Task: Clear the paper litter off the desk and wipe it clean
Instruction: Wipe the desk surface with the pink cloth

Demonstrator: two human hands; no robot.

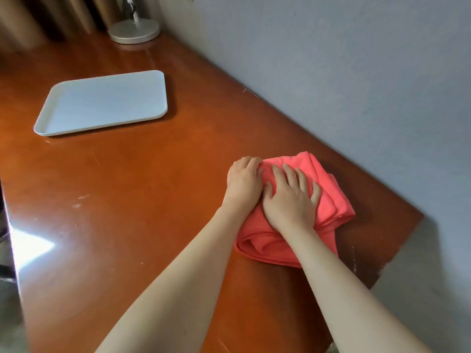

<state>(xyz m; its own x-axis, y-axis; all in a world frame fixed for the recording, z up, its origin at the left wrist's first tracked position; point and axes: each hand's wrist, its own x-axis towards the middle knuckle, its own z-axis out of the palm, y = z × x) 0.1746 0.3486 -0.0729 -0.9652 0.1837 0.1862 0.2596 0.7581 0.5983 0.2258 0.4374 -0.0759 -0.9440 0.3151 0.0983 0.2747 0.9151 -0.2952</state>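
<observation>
Both hands on folded coral cloth atop glossy wood counter: left hand gripping its edge, right hand pressing flat, fingers spread.

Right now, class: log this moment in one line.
step: wiping | both hands press coral cloth on desk | tray empty

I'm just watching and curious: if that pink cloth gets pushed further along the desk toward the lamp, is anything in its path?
Only the white tray, lying flat further up the desk, somewhat left of a straight line from the pink cloth to the lamp base. No paper litter shows.
</observation>
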